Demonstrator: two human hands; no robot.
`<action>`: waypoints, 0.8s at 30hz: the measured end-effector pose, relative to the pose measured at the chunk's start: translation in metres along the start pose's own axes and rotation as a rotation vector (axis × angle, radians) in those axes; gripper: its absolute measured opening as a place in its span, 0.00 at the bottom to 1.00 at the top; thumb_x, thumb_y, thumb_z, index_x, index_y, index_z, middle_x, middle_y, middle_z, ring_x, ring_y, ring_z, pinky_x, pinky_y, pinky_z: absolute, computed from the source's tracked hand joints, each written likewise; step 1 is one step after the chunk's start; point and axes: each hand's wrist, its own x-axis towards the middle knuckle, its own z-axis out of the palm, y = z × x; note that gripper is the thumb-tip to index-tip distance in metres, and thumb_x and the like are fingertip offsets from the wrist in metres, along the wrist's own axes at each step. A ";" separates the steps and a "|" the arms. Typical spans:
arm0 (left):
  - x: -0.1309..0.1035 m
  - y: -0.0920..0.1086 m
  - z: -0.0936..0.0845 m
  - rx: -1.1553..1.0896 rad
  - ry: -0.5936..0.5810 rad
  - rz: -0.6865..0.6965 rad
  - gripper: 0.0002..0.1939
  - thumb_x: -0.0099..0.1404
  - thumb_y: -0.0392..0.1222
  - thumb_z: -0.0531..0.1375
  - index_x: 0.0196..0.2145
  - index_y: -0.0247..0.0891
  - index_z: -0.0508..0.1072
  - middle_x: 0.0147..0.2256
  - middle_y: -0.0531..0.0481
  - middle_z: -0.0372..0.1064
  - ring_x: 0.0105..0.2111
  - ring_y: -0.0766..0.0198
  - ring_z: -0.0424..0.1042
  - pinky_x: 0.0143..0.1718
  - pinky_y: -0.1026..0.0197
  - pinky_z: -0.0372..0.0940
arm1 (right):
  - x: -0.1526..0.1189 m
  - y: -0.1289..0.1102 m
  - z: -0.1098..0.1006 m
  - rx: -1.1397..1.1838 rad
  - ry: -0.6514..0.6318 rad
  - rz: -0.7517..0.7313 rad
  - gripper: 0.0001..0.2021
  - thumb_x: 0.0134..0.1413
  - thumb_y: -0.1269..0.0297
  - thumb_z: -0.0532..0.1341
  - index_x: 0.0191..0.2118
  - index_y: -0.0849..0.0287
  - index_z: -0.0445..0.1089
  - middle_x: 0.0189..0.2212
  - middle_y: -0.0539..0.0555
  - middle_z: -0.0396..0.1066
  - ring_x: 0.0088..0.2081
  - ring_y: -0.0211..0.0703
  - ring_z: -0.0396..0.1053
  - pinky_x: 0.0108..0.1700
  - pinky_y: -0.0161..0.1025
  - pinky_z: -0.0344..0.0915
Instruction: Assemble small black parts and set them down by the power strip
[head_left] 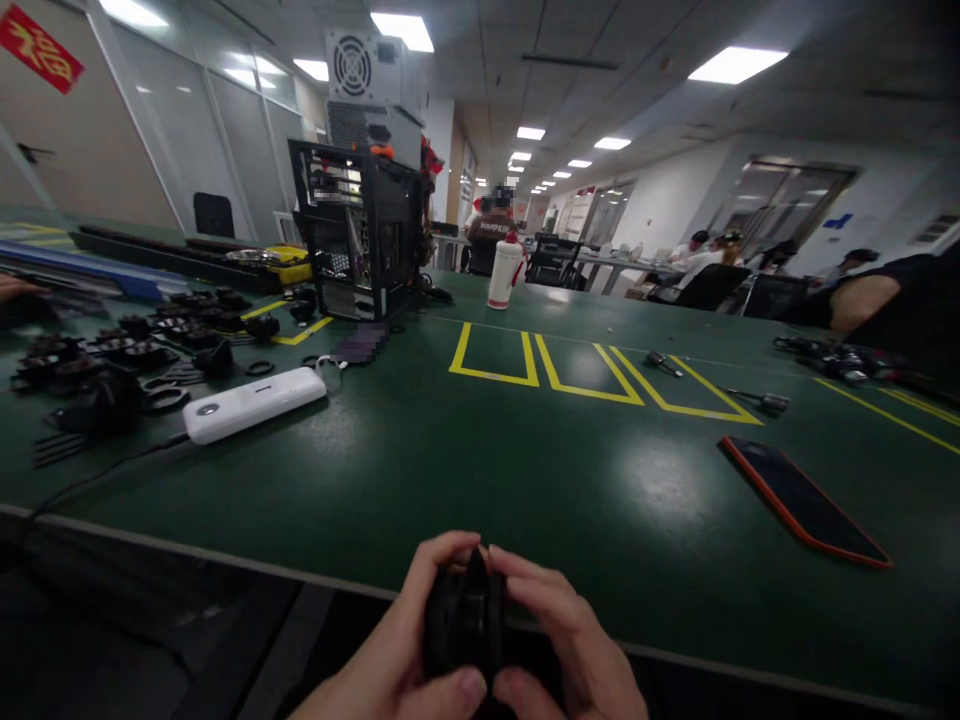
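Note:
A black, rounded part (465, 615) with a raised disc-like edge sits between my two hands, just past the table's near edge. My left hand (416, 630) wraps its left side, thumb below and fingers curled over the top. From the right, my right hand (566, 630) grips the same part with thumb and fingers closed. Its exact kind I cannot make out, and the palms hide much of it. Beyond my hands stretches the green table top (420, 480).
At left lie a white power strip (255, 405) and several black parts (127, 350). Behind stands an open computer case (367, 230). A white cup (506, 272) is farther back. An orange-edged phone (806, 500), small metal tools (761, 400) and a person's arm (866, 298) are at right.

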 end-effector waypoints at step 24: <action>-0.033 0.038 -0.101 0.884 0.653 0.054 0.25 0.57 0.49 0.51 0.51 0.50 0.48 0.45 0.54 0.60 0.45 0.58 0.64 0.48 0.56 0.60 | -0.014 0.012 -0.012 -0.418 0.169 0.059 0.17 0.51 0.69 0.54 0.49 0.53 0.57 0.53 0.57 0.55 0.50 0.48 0.61 0.46 0.46 0.66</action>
